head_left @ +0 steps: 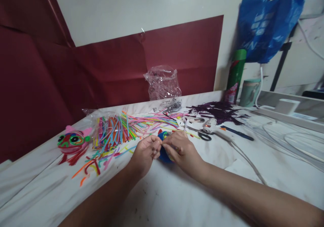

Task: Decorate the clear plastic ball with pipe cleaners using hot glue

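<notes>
My left hand [146,151] and my right hand [182,149] meet at the fingertips near the middle of the table. Both pinch closed, and whatever is between the fingers is too small or hidden to make out. Directly behind and below them is a round blue fuzzy craft piece [165,156] with yellow and red bits on top, partly covered by my hands. Far to the left stands a finished-looking red and pink fuzzy figure [72,142] with big black eyes and pink ears.
Bundled pipe cleaners [111,132] spill from a clear bag, with loose cut pieces [93,166] in front. Scissors [204,136], a white corded glue gun [209,125] and a dark blue tool [238,133] lie right. Purple strands [217,112], a teal cup [250,92] and a green can [236,71] stand behind.
</notes>
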Demonstrator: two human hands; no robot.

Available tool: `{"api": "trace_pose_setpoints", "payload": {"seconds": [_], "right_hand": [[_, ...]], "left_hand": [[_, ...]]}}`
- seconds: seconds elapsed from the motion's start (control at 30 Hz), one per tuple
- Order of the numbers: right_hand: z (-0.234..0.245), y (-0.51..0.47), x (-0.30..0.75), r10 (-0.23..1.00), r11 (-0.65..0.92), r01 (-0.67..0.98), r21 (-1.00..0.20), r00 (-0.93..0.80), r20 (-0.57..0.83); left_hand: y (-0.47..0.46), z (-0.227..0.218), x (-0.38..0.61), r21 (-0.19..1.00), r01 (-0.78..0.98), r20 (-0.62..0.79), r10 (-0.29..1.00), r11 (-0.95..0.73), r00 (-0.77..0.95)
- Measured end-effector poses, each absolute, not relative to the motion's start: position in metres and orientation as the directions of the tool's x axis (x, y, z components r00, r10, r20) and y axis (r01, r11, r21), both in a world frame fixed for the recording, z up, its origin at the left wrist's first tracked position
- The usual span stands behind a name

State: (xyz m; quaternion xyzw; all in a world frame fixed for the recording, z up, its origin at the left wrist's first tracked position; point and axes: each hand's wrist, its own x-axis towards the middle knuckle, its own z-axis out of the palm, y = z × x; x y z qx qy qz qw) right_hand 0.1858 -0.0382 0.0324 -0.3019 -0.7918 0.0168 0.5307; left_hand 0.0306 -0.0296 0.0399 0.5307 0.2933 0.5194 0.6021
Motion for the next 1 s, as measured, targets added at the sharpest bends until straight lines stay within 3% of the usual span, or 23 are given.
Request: {"api": "trace_pose_setpoints", "payload": {"seconds": [0.2, 0.43, 0.63, 0.77, 1.0], "right_hand": [[0.034, -0.039, 0.186, 0.522, 0.804, 0.466, -0.370, -0.255, 0.814], [0.038, -0.034, 0.191, 0.601, 0.733, 0.464, -0.498, -0.098, 0.793], [0.039, -0.041, 0.187, 0.581, 0.771, 0.446, -0.454, -0.201, 0.789], [0.037, -0.043, 0.185, 0.616, 0.768, 0.409, -0.492, -0.265, 0.742], [0.036, -0.046, 0.183, 0.610, 0.771, 0.403, -0.493, -0.244, 0.754]], "left_hand": [[-0.029, 0.039, 0.028, 0.963, -0.231, 0.215, 0.920, -0.143, 0.328], [-0.033, 0.044, 0.031, 0.948, -0.310, 0.185, 0.917, -0.072, 0.354], [-0.032, 0.036, 0.033, 0.956, -0.221, 0.242, 0.945, -0.193, 0.220], [-0.032, 0.033, 0.033, 0.958, -0.189, 0.251, 0.952, -0.218, 0.175], [-0.036, 0.038, 0.034, 0.957, -0.098, 0.286, 0.943, -0.273, 0.171]]}}
